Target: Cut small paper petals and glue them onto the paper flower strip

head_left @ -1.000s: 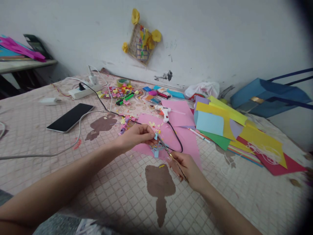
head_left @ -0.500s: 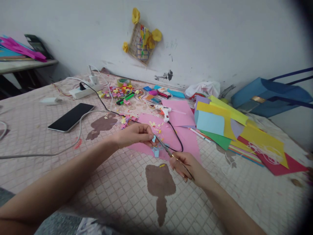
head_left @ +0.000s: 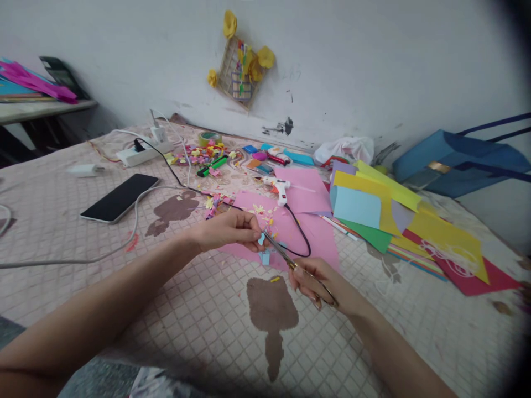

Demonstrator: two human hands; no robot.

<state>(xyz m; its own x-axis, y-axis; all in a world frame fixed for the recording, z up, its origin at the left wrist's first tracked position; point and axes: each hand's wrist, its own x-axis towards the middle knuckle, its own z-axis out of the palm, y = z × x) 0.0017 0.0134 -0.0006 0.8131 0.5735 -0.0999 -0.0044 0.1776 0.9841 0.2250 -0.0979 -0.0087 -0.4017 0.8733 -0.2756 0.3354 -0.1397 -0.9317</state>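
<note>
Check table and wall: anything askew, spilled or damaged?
Wall decoration hangs tilted, one corner pointing down. Dark smudges mark the wall to its lower right. Paper scraps lie scattered over the pink paper; white string looks tangled on the coloured sheets. Can't tell if the brown patches are stains or pattern.

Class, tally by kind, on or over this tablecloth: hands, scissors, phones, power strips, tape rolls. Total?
Bare left hand and right hand: 2
Gold-handled metal scissors: 1
Black-screened rectangular phone: 1
White plastic power strip: 1
Round yellow-green tape roll: 1
Total: 6
</note>
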